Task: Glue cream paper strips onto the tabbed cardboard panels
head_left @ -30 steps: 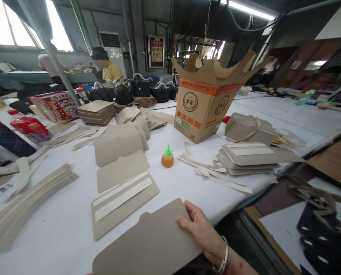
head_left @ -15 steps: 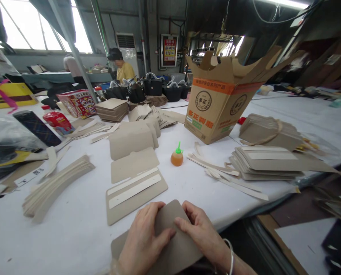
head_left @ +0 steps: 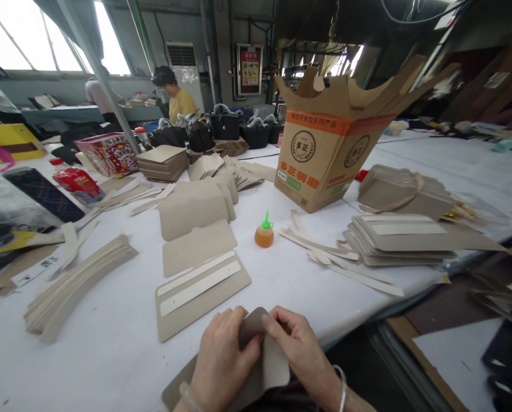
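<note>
A grey-brown cardboard panel (head_left: 256, 380) is gripped between both hands at the table's near edge and bends between them. My left hand (head_left: 221, 355) has its fingers behind the panel and its thumb on the near face. My right hand (head_left: 296, 343) pinches the panel's upper right part. Just beyond lies a panel with two pale strips (head_left: 202, 292) on it. A plain panel (head_left: 200, 247) lies behind that one. The round bottle of amber liquid (head_left: 264, 235) with a green nozzle stands farther right.
Curved strips (head_left: 79, 286) are stacked at left. A big open carton (head_left: 320, 154) stands at back right, near stacked panels (head_left: 402, 240) and loose strips (head_left: 350, 269). Black bags (head_left: 225, 125) and a person in yellow (head_left: 182, 104) are at the back.
The held panel has gone from nearly flat to bent, its right part now turned and catching light. My right thumb has moved up toward the panel's top edge. The view has shifted slightly.
</note>
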Motion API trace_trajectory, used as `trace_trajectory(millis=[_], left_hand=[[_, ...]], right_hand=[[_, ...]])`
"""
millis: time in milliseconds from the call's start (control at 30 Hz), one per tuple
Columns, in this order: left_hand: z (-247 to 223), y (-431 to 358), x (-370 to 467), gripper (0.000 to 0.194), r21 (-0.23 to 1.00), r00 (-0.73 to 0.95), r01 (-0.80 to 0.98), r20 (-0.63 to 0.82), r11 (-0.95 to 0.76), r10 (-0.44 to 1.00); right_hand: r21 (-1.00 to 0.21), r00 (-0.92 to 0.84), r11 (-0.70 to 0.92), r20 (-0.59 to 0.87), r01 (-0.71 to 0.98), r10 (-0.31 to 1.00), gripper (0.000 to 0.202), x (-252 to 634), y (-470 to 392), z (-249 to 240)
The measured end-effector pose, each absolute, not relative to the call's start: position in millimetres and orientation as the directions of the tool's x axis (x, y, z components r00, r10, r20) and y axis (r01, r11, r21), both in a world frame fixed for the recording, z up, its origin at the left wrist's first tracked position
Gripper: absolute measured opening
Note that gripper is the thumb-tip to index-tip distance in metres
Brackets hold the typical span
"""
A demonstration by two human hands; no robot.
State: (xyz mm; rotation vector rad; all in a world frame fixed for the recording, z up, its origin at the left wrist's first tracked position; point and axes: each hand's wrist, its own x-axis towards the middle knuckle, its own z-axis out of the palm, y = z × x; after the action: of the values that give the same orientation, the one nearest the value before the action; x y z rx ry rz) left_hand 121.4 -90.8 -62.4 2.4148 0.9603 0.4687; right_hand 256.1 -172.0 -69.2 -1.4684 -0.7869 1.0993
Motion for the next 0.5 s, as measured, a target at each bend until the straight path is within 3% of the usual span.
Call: trace_trajectory(millis=[133, 233, 367, 500], left_hand=[[-70, -94, 112, 0.013, 0.496, 0.726, 0.285, 0.447, -0.82, 0.522], [-66, -96, 102, 0.018, 0.348, 0.694, 0.086, 0.651, -0.933, 0.307], [-53, -99, 89, 0.031, 0.17, 0.699, 0.082, 0.692, -0.982, 0.178], [-47, -102, 79, 0.03, 0.059, 0.693, 0.092, 0.713, -0.994, 0.106]], right_hand=[[-0.919, 0.266, -0.221, -0.313, -0.325, 0.912, 0.043, 259, -178, -68], [-0.902, 0.12, -0.243, -0.302, -0.356, 0.946, 0.038, 266, -183, -65], [-0.913, 0.01, -0.252, -0.269, -0.32, 0.963, 0.023, 272, -188, -58], [-0.935, 0.035, -0.249, -0.267, -0.253, 0.963, 0.009, 269, -190, -55]])
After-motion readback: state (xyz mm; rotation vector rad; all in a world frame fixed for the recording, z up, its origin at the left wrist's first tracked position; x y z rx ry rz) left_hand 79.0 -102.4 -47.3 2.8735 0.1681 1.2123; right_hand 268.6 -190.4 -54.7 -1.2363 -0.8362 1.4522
